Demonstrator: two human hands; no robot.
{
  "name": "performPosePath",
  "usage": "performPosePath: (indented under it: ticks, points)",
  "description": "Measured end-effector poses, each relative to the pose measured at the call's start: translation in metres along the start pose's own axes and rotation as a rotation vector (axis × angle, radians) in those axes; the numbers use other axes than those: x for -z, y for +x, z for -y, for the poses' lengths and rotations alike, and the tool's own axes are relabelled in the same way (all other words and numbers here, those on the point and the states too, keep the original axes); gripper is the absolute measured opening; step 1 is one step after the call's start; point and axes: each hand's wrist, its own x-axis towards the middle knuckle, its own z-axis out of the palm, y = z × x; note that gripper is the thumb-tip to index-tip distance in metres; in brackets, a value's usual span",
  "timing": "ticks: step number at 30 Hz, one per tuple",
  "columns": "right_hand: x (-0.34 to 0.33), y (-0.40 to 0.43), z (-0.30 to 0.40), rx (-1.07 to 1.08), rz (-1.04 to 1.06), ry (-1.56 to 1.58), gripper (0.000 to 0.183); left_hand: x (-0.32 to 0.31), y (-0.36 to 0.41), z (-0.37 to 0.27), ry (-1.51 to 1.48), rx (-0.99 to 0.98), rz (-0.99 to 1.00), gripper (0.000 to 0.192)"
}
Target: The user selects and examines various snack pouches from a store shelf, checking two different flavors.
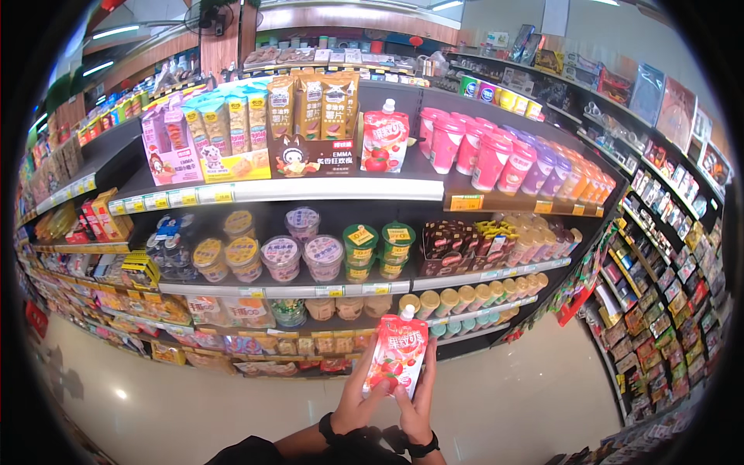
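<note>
A red and white spouted drink pouch (397, 354) with a white cap is held upright between both hands, its printed front facing me. My left hand (361, 392) grips its left edge, thumb on the lower front. On the right edge lies my right hand (417, 398), its thumb also on the front. A like pouch (383, 142) stands on the top shelf, between a brown display box of snack packs (314, 154) and rows of pink lidded cups (446, 142).
Below the top shelf edge (343, 190), another shelf bears lidded tubs (282, 258) and dark snack boxes (444, 247). Lower shelves hold jars (429, 303) and packets. A tall rack of small packaged goods (657, 331) stands to the right. Pale glossy floor (500, 401) lies beneath.
</note>
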Motion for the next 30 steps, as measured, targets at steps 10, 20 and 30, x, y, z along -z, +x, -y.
performPosePath:
  ticks: [10, 20, 30]
  points:
    - [-0.011, 0.044, -0.06, 0.152, -0.233, -0.145, 0.071, 0.011, 0.062, 0.01, -0.234, 0.024, -0.069, 0.067]
    - [-0.011, 0.127, -0.055, 0.283, -0.114, -0.322, 0.077, 0.019, 0.132, 0.039, -0.04, -0.134, -0.083, 0.071]
    - [0.018, 0.222, -0.047, 0.378, -0.025, -0.156, 0.067, -0.001, 0.202, 0.045, -0.015, -0.26, -0.118, 0.072]
